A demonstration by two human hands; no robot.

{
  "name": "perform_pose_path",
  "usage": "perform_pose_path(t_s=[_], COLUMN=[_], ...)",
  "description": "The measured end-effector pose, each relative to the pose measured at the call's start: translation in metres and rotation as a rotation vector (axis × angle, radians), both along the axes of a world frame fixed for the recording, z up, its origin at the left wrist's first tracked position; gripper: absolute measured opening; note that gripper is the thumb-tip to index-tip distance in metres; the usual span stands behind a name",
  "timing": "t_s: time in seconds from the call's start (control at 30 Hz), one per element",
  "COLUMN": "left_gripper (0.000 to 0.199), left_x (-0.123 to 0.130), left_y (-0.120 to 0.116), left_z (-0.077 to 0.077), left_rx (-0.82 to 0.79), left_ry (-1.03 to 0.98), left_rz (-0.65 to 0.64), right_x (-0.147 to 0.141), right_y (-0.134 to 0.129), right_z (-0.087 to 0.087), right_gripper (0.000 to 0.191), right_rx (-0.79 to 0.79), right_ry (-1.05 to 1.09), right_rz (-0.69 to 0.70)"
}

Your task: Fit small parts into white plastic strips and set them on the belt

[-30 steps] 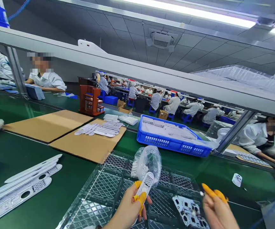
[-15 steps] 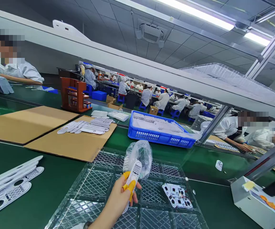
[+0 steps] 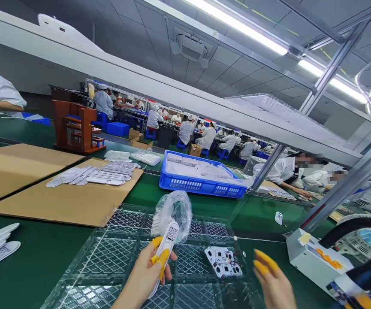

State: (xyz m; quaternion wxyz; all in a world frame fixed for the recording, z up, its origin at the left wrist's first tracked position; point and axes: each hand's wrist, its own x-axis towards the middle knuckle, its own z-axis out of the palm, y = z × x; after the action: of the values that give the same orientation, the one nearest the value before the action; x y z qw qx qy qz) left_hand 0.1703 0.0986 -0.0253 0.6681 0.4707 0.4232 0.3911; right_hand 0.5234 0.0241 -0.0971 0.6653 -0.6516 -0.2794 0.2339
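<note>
My left hand (image 3: pixel 151 268), with yellow finger cots, grips a long white plastic panel (image 3: pixel 169 238) with rounded ends and rows of small slots. It holds the panel tilted over a clear compartmented plastic tray (image 3: pixel 121 249). Just behind the panel's tip, a clear plastic bag (image 3: pixel 180 210) with white pieces rests on the tray. In one compartment on the right lie white circuit boards (image 3: pixel 225 262). My right hand (image 3: pixel 270 279), also in yellow finger cots and slightly blurred, is beyond the tray's right side, fingers stretched out and nothing visible in them.
More white panels (image 3: pixel 108 174) lie on cardboard (image 3: pixel 59 204), and others (image 3: pixel 0 249) at far left. Behind the tray stands a blue crate (image 3: pixel 185 184). A grey box (image 3: pixel 317 262) with orange pieces and a black hose sits right. Co-workers sit beyond the overhead beam.
My right hand has come into view at lower right. The view has swung right, so things appear shifted left. My left hand still holds the panel.
</note>
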Motion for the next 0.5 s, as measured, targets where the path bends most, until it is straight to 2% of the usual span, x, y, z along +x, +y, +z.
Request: perform_pose_path(t_s=[0.07, 0.1, 0.17, 0.23, 0.37, 0.43, 0.5], left_gripper=[0.044, 0.044, 0.044, 0.044, 0.041, 0.042, 0.044], left_x=[0.001, 0.001, 0.001, 0.001, -0.001, -0.002, -0.003], left_y=[-0.001, -0.002, -0.004, -0.004, 0.0, 0.001, 0.0], left_z=[0.002, 0.004, 0.006, 0.005, -0.003, -0.004, -0.001], left_rx=[0.006, 0.006, -0.002, -0.001, 0.021, 0.022, 0.014], left_ry=[-0.005, -0.01, -0.025, -0.032, 0.002, 0.006, -0.006], left_rz=[-0.011, -0.011, -0.004, 0.0, -0.032, -0.06, -0.052], right_x=[-0.045, -0.063, -0.09, -0.105, -0.108, -0.093, -0.064], right_y=[0.02, 0.029, 0.043, 0.051, 0.054, 0.049, 0.037], right_z=[0.005, 0.006, 0.005, 0.001, -0.001, 0.006, 0.014], right_gripper=[0.041, 0.043, 0.048, 0.051, 0.04, 0.04, 0.048], right_rx=[-0.164, -0.226, -0.278, -0.283, -0.245, -0.222, -0.177], right_ry=[-0.218, -0.378, -0.505, -0.57, -0.619, -0.576, -0.422], right_rz=[0.318, 0.355, 0.317, 0.278, 0.285, 0.272, 0.198])
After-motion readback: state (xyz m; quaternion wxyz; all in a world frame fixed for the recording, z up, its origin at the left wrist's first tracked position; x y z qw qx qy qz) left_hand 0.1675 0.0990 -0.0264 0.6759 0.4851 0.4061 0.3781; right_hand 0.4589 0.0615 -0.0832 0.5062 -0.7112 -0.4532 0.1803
